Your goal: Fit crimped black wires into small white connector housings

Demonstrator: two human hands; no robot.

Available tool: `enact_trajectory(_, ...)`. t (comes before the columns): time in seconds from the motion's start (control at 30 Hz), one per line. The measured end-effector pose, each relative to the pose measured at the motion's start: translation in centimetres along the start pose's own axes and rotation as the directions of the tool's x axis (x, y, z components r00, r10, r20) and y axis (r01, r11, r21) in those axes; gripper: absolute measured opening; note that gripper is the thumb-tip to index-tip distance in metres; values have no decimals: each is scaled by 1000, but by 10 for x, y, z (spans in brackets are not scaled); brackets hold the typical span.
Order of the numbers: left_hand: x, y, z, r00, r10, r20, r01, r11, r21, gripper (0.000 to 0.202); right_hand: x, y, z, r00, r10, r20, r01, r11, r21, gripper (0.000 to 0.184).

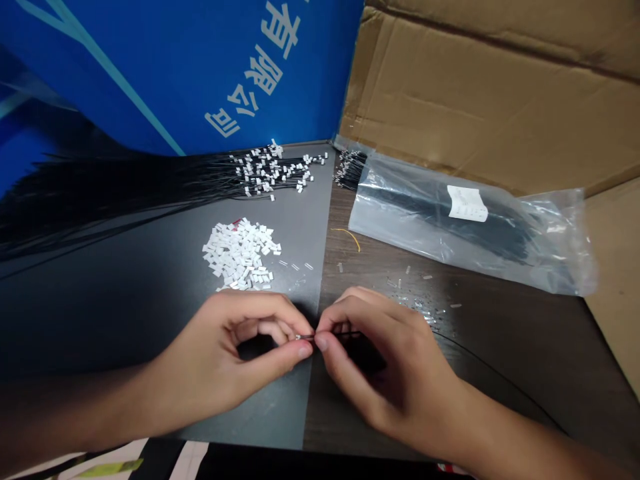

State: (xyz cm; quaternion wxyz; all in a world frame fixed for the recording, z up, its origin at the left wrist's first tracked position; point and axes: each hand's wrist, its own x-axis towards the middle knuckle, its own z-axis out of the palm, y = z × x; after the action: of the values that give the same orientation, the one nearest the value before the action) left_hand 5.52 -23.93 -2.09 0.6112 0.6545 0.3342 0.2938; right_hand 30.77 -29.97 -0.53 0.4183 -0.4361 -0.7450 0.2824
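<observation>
My left hand (245, 353) and my right hand (390, 353) meet fingertip to fingertip above the table, both closed in a pinch. A thin black wire (493, 367) runs from my right thumb and forefinger, under the hand and away to the lower right. Its end, with a small pale or silvery tip (299, 337), sits between my left thumb and fingers. The fingertips partly cover that tip, so its exact form is unclear. Just beyond my left hand lies a heap of small white plastic connector housings (240, 253).
Black wires with white connectors (270, 170) lie at the back left. A clear plastic bag (415, 227) of black wires is at the back right. Small clear and metallic bits (425, 310) and a yellow strand (353, 237) are scattered about. Blue panel (165, 67) and cardboard (480, 87) stand behind.
</observation>
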Motion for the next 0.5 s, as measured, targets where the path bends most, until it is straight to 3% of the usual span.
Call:
enact_trajectory(0.17,4,11,2,996,-85,-20,86,995,58,7,-3,3,3,995,-95,-11,93,986,-138,11)
enact_trajectory(0.3,1,5,1,994,-85,-67,87,996,33,14,-3,5,4,990,-142,-13,137,970,-203,14)
enact_trajectory(0.4,0,2,-2,998,-37,-52,38,999,10,15,-2,4,3,993,-117,12,117,973,-201,16)
enact_trajectory(0.5,4,9,-6,1000,-18,-20,18,1000,8,9,0,-1,-2,1000,-3,10,4,991,-133,11)
